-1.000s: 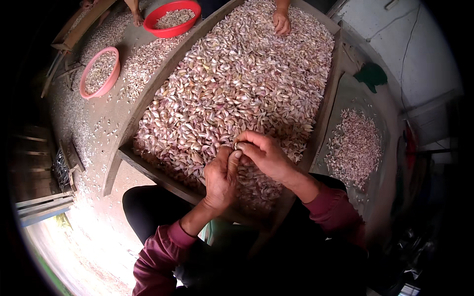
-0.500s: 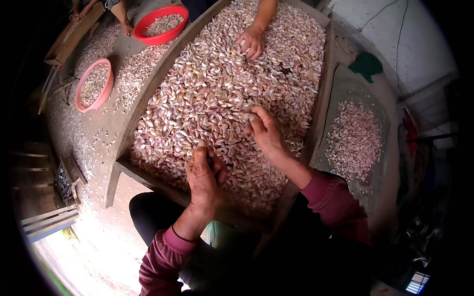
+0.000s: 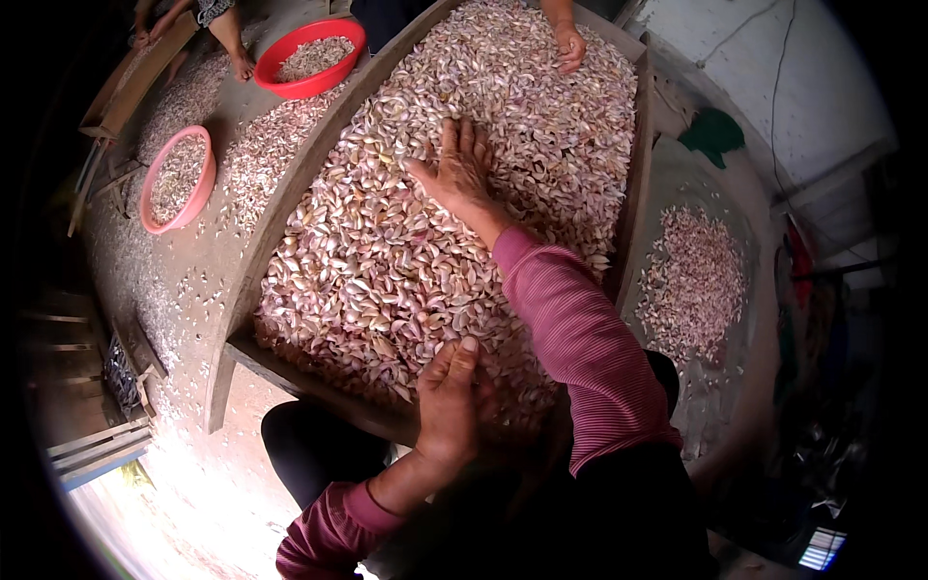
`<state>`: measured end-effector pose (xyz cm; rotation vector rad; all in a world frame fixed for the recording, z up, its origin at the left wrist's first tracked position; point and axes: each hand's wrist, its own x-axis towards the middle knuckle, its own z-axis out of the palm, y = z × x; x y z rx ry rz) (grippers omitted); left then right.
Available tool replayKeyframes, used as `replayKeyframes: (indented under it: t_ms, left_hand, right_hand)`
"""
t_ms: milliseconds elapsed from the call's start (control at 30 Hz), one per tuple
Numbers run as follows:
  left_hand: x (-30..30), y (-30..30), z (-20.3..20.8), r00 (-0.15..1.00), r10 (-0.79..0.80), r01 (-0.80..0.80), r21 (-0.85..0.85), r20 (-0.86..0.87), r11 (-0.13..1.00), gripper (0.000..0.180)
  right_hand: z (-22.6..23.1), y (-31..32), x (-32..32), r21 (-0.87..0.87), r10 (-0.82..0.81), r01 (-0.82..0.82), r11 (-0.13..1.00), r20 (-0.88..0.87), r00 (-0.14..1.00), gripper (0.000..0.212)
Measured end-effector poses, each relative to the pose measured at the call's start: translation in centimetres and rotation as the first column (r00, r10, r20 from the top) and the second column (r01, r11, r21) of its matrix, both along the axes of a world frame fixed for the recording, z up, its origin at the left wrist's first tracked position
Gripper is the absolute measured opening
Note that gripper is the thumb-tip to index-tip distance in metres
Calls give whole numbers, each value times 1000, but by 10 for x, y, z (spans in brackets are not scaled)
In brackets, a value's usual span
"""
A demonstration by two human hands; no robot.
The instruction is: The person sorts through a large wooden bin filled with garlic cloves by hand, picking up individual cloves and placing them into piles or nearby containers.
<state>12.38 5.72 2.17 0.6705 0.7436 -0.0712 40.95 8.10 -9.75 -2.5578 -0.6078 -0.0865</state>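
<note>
A large wooden tray (image 3: 282, 205) holds a thick layer of loose pinkish-white garlic cloves (image 3: 358, 256). My right hand (image 3: 458, 176) lies palm down on the cloves near the tray's middle, fingers stretched and spread, with nothing visibly gripped. At the near edge of the tray, my left hand (image 3: 448, 404) is closed, thumb pressed along the bent fingers. Whatever it may hold is hidden from view. Across the tray, another person's hand (image 3: 570, 48) hovers close to the cloves at the far right.
On the floor to the left stand a red basin (image 3: 311, 85) and a pink basin (image 3: 201, 190), both with cloves inside. More cloves (image 3: 698, 282) lie on a grey sheet at the right. A wooden trough (image 3: 135, 82) and another person's limbs show at the far left.
My right hand has reached forward and left, its fingers spreading onto the cloves. My left hand has drawn down and right. The other person's hand has pulled back toward the far right.
</note>
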Motion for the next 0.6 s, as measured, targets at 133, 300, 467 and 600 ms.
replayKeyframes:
  t_ms: [133, 300, 467, 600]
  left_hand:
    - [0, 10, -3, 1000, 8, -8, 14, -4, 1000, 25]
    - [1, 6, -5, 999, -33, 33, 6, -21, 999, 26]
    - [-17, -12, -16, 973, -179, 139, 252, 143, 958, 21]
    - [-14, -20, -15, 965, -255, 242, 153, 67, 958, 20]
  right_hand:
    - [14, 37, -53, -19, 362, -364, 931, -69, 929, 93]
    - [34, -26, -128, -121, 663, -672, 731, -105, 741, 88]
    - [91, -95, -145, -51, 787, -826, 562, -274, 553, 42]
    - [115, -117, -125, 232, 655, -616, 753, -360, 664, 17]
